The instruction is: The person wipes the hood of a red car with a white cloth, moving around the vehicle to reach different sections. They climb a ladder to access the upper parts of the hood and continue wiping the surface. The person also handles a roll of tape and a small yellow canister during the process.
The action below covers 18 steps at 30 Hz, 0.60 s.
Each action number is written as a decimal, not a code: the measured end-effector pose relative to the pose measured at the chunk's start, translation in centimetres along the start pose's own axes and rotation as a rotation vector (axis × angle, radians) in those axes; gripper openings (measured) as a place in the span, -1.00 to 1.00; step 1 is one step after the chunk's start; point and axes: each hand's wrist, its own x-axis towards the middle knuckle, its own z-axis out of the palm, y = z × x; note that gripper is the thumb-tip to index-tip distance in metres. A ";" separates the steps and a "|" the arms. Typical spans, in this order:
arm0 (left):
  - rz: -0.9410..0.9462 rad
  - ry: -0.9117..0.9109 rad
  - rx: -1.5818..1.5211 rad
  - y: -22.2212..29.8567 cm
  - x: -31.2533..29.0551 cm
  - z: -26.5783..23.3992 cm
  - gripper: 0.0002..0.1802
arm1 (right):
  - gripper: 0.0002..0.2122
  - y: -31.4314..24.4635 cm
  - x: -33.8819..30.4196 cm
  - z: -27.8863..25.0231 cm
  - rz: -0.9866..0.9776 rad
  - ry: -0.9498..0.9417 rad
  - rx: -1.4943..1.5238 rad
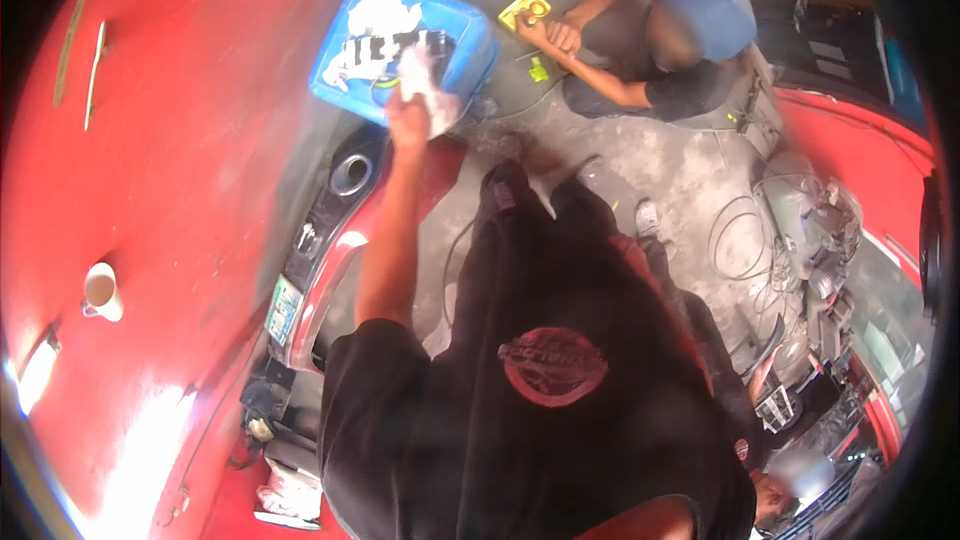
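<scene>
My left arm reaches forward, and my left hand (407,122) is closed around a crumpled whitish cloth (437,108). The cloth is slightly blurred and hangs over the near right part of a blue plastic stool or tub (470,65). White rags (385,12) lie on the blue top. Beside the cloth there is a dark blocky thing (435,40) whose kind I cannot make out. A thin yellow-green strip (387,83) shows near my fingers. My right hand is outside the picture.
Another person (690,35) in a blue cap crouches at the far right, hands near a yellow tray (525,10). A red bumper (330,290) stands along the left red wall (170,140), where a mug (103,292) shows. Hoses (740,240) cross the floor at right; another capped person (800,475) is lower right.
</scene>
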 end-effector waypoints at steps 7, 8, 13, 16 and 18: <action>0.249 0.262 0.786 3.9 0.6 0.7 -0.53 | -0.75 0.0 -4.2 -3.3 -0.458 0.185 0.406; 0.280 0.198 0.646 6.6 -0.3 2.4 -0.55 | -0.76 1.2 -5.1 -1.2 -0.407 0.216 0.493; -0.013 -0.269 0.164 0.0 -4.1 15.1 -0.40 | -0.85 1.7 5.6 -2.7 -0.264 -0.400 0.273; 0.036 -0.218 0.238 -6.2 0.7 23.8 -0.27 | -0.83 -0.7 15.6 -5.4 -0.384 -0.006 0.143; 0.267 -0.037 0.167 -10.5 5.3 28.7 -0.32 | -0.84 -3.8 21.9 -9.4 -0.545 0.252 0.282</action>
